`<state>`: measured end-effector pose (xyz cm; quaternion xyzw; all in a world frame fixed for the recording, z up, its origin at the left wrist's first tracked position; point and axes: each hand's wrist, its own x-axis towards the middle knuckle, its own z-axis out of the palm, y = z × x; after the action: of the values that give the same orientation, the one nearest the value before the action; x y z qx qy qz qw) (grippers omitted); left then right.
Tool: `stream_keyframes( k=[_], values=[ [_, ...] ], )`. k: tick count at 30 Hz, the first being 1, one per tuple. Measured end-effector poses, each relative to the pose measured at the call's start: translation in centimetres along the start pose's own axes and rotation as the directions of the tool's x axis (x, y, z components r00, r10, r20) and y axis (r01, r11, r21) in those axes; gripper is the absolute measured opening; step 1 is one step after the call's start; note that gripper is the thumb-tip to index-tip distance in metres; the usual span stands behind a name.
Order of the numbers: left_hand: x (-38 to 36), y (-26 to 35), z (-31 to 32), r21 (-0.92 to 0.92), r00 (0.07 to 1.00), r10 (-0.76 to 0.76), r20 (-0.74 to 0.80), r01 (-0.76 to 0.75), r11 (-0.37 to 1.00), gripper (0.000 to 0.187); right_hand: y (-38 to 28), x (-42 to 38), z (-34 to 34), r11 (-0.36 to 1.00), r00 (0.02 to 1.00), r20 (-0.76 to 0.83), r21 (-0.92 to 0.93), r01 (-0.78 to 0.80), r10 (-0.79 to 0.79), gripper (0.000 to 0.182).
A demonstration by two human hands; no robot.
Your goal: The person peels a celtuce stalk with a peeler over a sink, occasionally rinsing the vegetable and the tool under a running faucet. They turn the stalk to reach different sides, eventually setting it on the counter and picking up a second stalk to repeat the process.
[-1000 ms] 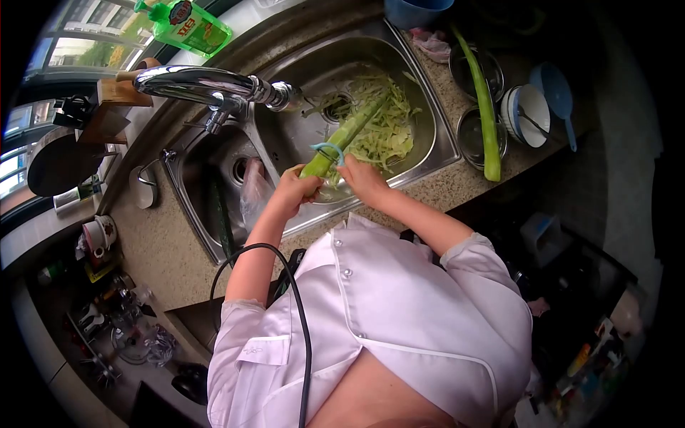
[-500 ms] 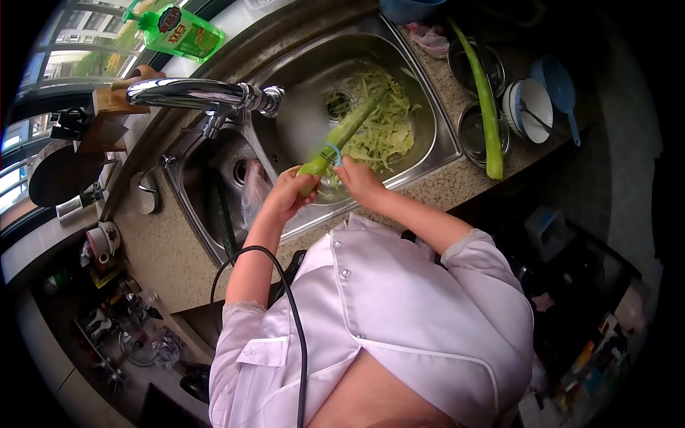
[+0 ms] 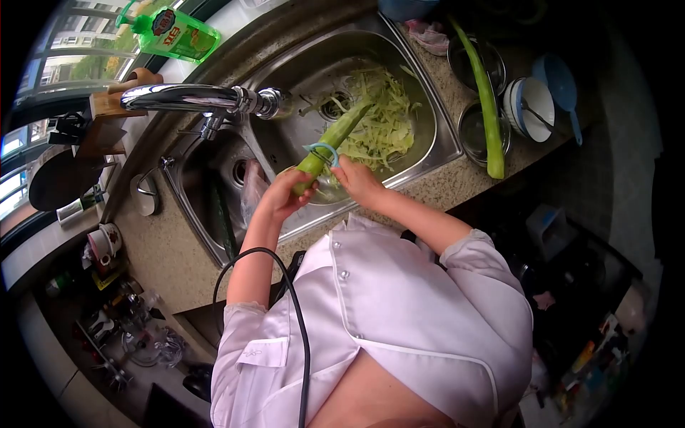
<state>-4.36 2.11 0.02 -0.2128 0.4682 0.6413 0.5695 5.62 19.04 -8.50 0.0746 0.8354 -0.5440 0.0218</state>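
My left hand (image 3: pixel 287 191) is closed round the thick lower end of a green celtuce stem (image 3: pixel 341 132), which slants up and away over the sink basin (image 3: pixel 285 75). In my right hand (image 3: pixel 357 180) is a light-blue peeler (image 3: pixel 330 148), its head lying across the stem just beyond my left fingers. Pale green peelings (image 3: pixel 382 135) are heaped in the basin beneath the stem's far end, around the drain. A second long celtuce stem (image 3: pixel 488 107) lies on the right over metal bowls.
A chrome faucet (image 3: pixel 185 96) reaches over the sink from the left. The smaller basin holds a cucumber (image 3: pixel 222 214) and a clear plastic bag (image 3: pixel 254 187). White bowls (image 3: pixel 531 107) and a blue strainer (image 3: pixel 555 77) stand at right. Green soap bottle (image 3: pixel 178 34) by the window.
The stem in my left hand has turned slightly, and the peeler's head now sits more crosswise on it. Both hands stay in nearly the same place.
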Motion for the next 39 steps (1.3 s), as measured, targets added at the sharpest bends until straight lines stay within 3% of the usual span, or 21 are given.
stream_keyframes(
  k=[4,6,7,9,12,13,15,16,18,20,21,23,25,27,28,30,31,32,34,36,39],
  values=[
    [-0.3,-0.7,-0.5,0.047,1.0,0.002,-0.012,-0.002,0.999,0.025,9.3,4.9,-3.4,0.899,0.923,-0.178,-0.226,-0.375,0.34,0.032],
    [-0.3,-0.8,-0.3,0.006,0.997,0.0,-0.075,0.0,1.0,0.028,11.9,6.7,-5.1,0.835,0.844,-0.363,-0.241,-0.494,0.395,0.036],
    [-0.2,-0.9,-0.4,0.006,0.997,-0.002,-0.077,0.003,1.0,0.028,12.0,6.4,-4.9,0.835,0.843,-0.362,-0.238,-0.496,0.397,0.036],
    [0.3,-1.0,-0.8,-0.176,0.998,-0.062,0.026,0.066,0.982,0.031,10.4,5.7,-4.3,0.922,0.901,-0.344,-0.184,-0.342,0.265,0.033],
    [0.8,-1.0,-1.4,-0.284,0.993,-0.082,0.085,0.103,0.953,0.036,3.6,2.0,-1.6,0.992,0.991,-0.076,-0.055,-0.11,0.106,0.029],
    [0.8,-1.1,-1.5,-0.285,0.993,-0.083,0.085,0.104,0.953,0.036,3.1,1.4,-0.6,0.992,0.991,-0.075,-0.056,-0.112,0.107,0.029],
    [0.7,-1.3,-1.7,-0.28,0.985,-0.1,0.143,0.137,0.95,0.042,3.2,0.6,1.2,0.981,0.974,-0.122,-0.031,0.189,-0.192,0.025],
    [0.5,-1.5,-1.9,-0.282,0.985,-0.104,0.136,0.139,0.949,0.042,4.7,1.8,0.3,0.995,0.995,-0.085,-0.077,-0.064,0.057,0.027],
    [0.6,-1.7,-2.3,-0.311,0.981,-0.121,0.151,0.164,0.936,0.045,9.2,5.1,-2.4,0.898,0.93,-0.125,-0.244,-0.367,0.346,0.029],
    [0.6,-2.1,-2.6,-0.309,0.981,-0.115,0.157,0.159,0.938,0.046,12.6,6.7,-3.7,0.853,0.89,-0.245,-0.273,-0.444,0.384,0.035],
    [0.5,-2.2,-2.5,-0.313,0.98,-0.107,0.168,0.156,0.937,0.046,13.1,6.9,-3.3,0.854,0.89,-0.247,-0.273,-0.444,0.384,0.035],
    [0.5,-2.0,-2.3,-0.293,0.984,-0.097,0.151,0.138,0.946,0.043,14.1,7.3,-2.8,0.884,0.842,-0.433,-0.182,-0.43,0.32,0.035],
    [0.4,-1.7,-2.2,-0.277,0.988,-0.085,0.132,0.119,0.953,0.04,9.7,5.3,-1.9,0.949,0.926,-0.291,-0.13,-0.286,0.239,0.032],
    [0.4,-1.5,-2.2,-0.084,0.999,-0.044,0.009,0.044,0.995,0.031,3.8,2.8,-1.2,0.982,0.986,-0.028,-0.087,-0.165,0.163,0.03],
    [0.4,-1.5,-2.3,-0.087,0.999,-0.044,0.008,0.044,0.995,0.031,2.3,1.9,-0.7,0.989,0.984,0.116,-0.068,-0.13,0.137,0.03],
    [0.2,-1.3,-2.5,0.184,0.998,0.067,0.018,-0.069,0.98,0.024,2.5,2.2,-1.0,0.994,0.984,0.158,-0.092,-0.065,0.079,0.031],
    [0.0,-1.4,-2.7,0.184,0.998,0.065,0.014,-0.067,0.981,0.024,3.0,2.4,-1.4,0.993,0.98,0.198,-0.115,-0.001,0.024,0.031],
    [-0.2,-1.4,-2.8,0.208,0.998,0.065,0.006,-0.065,0.976,0.024,4.9,4.0,-2.5,0.956,0.972,0.074,-0.212,-0.204,0.224,0.033],
    [-0.6,-1.2,-2.7,0.233,0.997,0.072,-0.006,-0.069,0.97,0.025,13.1,6.9,-5.6,0.875,0.922,-0.068,-0.295,-0.384,0.382,0.035],
    [-1.1,-0.8,-1.9,0.29,0.996,0.063,-0.064,-0.042,0.956,0.028,17.2,8.6,-6.5,0.829,0.881,-0.196,-0.298,-0.472,0.431,0.035],
    [-0.1,-0.8,-1.8,0.321,0.99,0.082,-0.118,-0.04,0.946,0.031,10.9,7.6,-5.0,0.871,0.906,-0.184,-0.258,-0.419,0.381,0.033]
  ],
)
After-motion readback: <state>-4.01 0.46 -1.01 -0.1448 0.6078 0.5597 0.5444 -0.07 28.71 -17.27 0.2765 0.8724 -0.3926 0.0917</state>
